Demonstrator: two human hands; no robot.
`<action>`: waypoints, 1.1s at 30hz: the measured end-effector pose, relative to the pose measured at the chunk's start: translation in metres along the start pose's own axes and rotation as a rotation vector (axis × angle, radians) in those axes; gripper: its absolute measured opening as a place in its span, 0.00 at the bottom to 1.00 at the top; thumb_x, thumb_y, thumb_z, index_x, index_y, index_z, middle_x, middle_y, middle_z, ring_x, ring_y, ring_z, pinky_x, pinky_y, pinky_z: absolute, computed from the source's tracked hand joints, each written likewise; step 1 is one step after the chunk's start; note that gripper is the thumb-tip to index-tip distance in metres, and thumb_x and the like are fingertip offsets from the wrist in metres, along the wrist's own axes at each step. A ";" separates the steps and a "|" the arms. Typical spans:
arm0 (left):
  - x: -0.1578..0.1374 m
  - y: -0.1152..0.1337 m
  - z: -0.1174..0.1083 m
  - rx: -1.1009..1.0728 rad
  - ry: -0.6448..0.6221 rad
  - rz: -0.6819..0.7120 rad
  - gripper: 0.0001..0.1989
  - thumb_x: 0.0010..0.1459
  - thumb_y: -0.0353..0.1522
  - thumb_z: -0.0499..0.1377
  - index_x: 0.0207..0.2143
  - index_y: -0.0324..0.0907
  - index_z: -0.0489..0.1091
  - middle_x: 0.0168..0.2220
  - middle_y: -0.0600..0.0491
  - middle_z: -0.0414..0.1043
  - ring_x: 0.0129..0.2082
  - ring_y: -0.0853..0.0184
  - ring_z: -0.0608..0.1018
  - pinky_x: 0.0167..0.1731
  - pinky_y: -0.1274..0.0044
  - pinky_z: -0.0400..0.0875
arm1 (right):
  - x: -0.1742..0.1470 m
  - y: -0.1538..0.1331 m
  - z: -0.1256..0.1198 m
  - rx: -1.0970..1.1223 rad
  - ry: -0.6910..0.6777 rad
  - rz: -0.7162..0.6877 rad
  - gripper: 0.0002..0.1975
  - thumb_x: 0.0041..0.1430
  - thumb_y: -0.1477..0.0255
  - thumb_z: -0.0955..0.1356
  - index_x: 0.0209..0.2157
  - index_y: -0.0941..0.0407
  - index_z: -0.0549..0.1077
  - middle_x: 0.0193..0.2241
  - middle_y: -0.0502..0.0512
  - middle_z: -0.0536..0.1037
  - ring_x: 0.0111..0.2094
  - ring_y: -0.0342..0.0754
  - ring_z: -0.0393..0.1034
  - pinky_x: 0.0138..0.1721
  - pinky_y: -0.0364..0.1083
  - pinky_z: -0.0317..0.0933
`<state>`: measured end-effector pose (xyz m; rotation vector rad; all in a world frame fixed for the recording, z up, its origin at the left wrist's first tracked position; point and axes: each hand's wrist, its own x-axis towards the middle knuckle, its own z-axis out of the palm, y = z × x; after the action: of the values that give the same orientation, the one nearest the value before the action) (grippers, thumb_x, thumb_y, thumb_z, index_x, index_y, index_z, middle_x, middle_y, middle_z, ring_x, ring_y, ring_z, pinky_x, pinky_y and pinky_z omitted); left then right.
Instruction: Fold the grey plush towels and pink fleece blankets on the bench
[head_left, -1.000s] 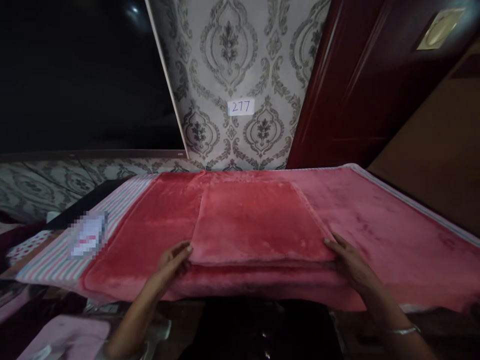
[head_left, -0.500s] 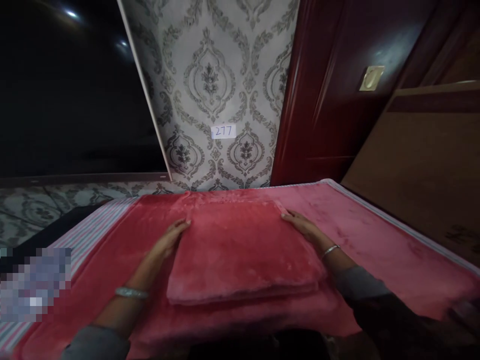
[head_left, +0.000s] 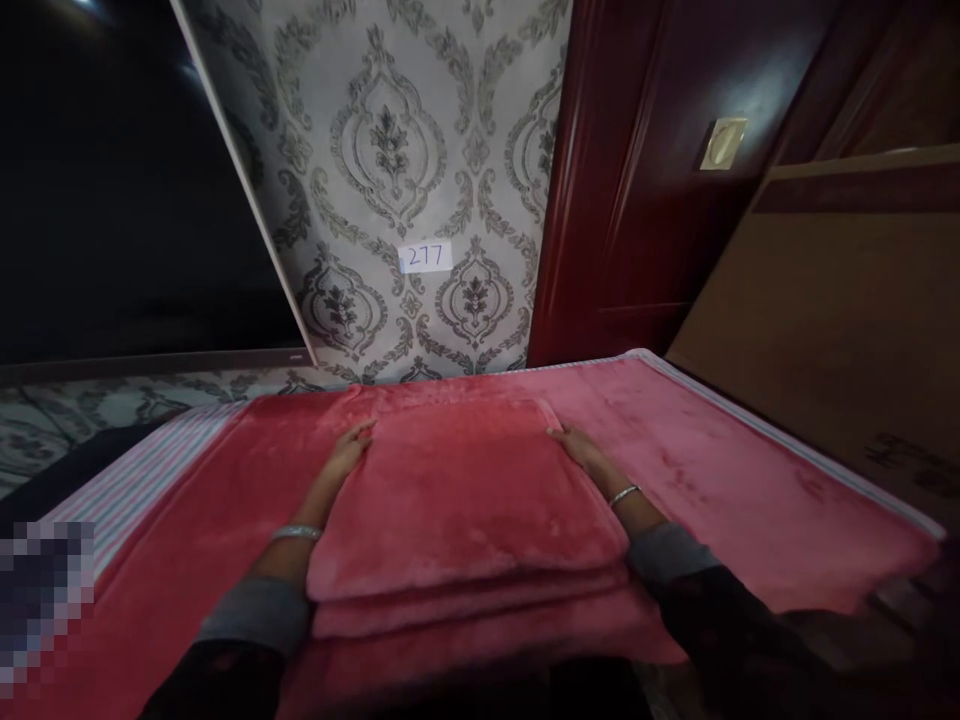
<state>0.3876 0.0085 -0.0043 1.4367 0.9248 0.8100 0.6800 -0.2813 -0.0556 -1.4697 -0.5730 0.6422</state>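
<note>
A folded pink plush blanket (head_left: 465, 500) lies in front of me, its stacked layers showing along the near edge. My left hand (head_left: 351, 448) grips its left side close to the far corner, fingers closed against the edge. At the far right corner, my right hand (head_left: 583, 450) has its fingers closed on the opposite side. The fingertips of both hands are partly hidden by the fabric. Beneath the folded piece spreads a larger pink plush cover (head_left: 720, 490) of similar colour.
A striped cloth (head_left: 157, 470) shows along the left side. Behind are a patterned wall with a paper label (head_left: 425, 257), a large black screen (head_left: 127, 200) and a dark red door frame (head_left: 592, 220). A brown board-like panel (head_left: 832, 300) stands at the right.
The view has shifted, so the background sits further left. Both hands stay at the blanket's sides, and its near edge now shows more separated layers.
</note>
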 end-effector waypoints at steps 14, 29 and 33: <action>-0.143 -0.007 -0.043 -0.165 -0.101 -0.258 0.38 0.42 0.36 0.73 0.57 0.45 0.70 0.47 0.45 0.78 0.40 0.59 0.81 0.34 0.74 0.78 | -0.137 -0.017 -0.027 -0.034 0.038 0.131 0.38 0.48 0.60 0.76 0.61 0.49 0.67 0.62 0.54 0.70 0.61 0.58 0.65 0.60 0.55 0.64; -0.217 -0.042 -0.066 0.107 -0.030 -0.055 0.42 0.40 0.57 0.68 0.51 0.38 0.74 0.54 0.40 0.75 0.60 0.48 0.71 0.60 0.65 0.65 | -0.190 0.037 -0.045 -0.373 0.291 -0.092 0.32 0.48 0.48 0.72 0.49 0.53 0.77 0.50 0.59 0.79 0.55 0.61 0.70 0.59 0.59 0.63; -0.223 -0.038 -0.060 0.028 -0.037 -0.091 0.43 0.40 0.55 0.70 0.54 0.40 0.72 0.56 0.41 0.74 0.60 0.49 0.71 0.56 0.67 0.69 | -0.195 0.041 -0.047 -0.425 0.301 -0.038 0.34 0.45 0.47 0.72 0.48 0.56 0.78 0.41 0.59 0.82 0.49 0.62 0.74 0.56 0.60 0.65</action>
<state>0.2314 -0.1645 -0.0298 1.4189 0.9687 0.7033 0.5724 -0.4516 -0.0910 -1.9062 -0.5177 0.2656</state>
